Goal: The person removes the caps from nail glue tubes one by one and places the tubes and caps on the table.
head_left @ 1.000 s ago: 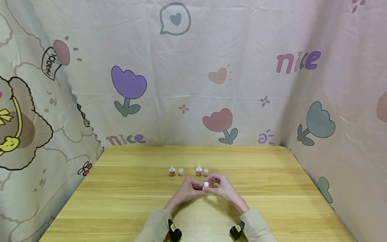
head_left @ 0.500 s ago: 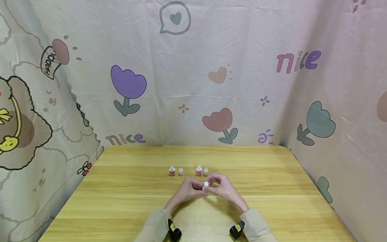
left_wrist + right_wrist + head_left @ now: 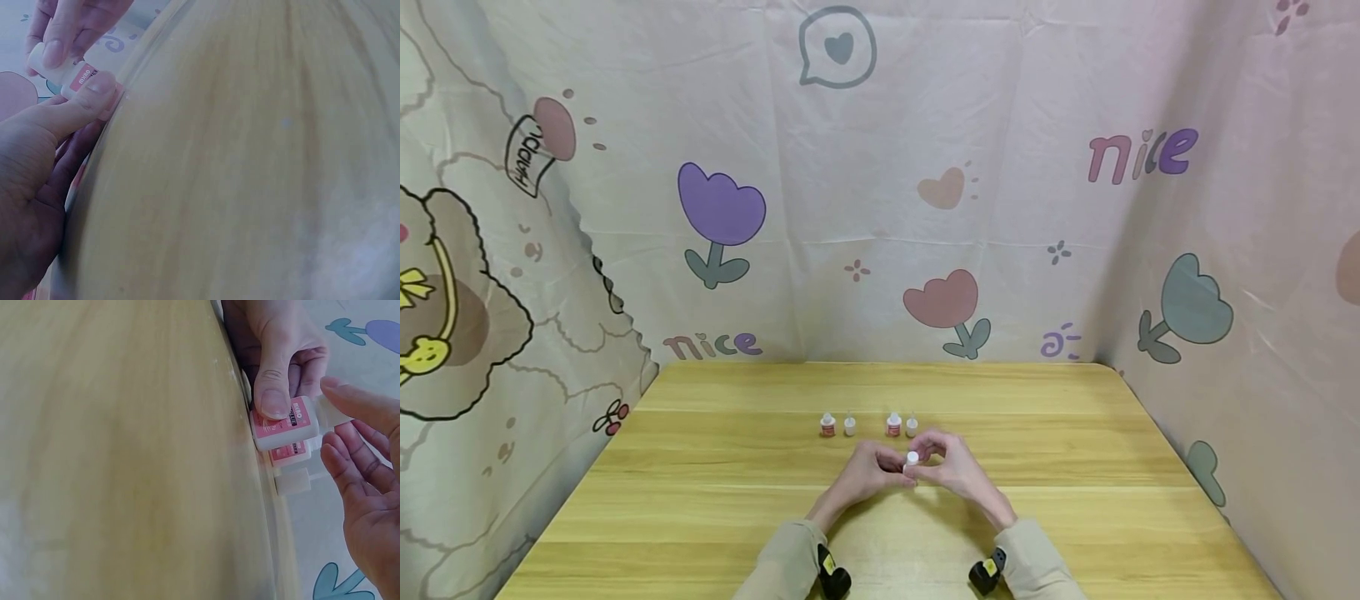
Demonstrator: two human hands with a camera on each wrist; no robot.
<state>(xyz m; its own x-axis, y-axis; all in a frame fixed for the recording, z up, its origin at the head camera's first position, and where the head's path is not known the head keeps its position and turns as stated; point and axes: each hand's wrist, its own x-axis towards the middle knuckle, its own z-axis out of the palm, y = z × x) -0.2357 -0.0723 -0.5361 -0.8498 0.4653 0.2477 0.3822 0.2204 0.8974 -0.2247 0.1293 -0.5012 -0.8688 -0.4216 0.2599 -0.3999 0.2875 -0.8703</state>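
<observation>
A small white glue bottle point(image 3: 294, 429) with a pink label is held just above or on the table in front of the person; which one cannot be told. My left hand point(image 3: 867, 475) grips its body, the thumb pressed on the label point(image 3: 83, 76). At the top of the bottle, my right hand point(image 3: 957, 471) pinches the white cap point(image 3: 912, 457) between thumb and fingers. The cap sits on the bottle's neck, and the left hand hides much of the body in the head view.
Farther back on the wooden table point(image 3: 737, 467) stand two similar glue bottles, a left one point(image 3: 827, 426) and a right one point(image 3: 893, 426). Beside each is a loose white cap, the left cap point(image 3: 850, 427) and the right cap point(image 3: 912, 427), each with a thin pin upward. Printed cloth hangs behind.
</observation>
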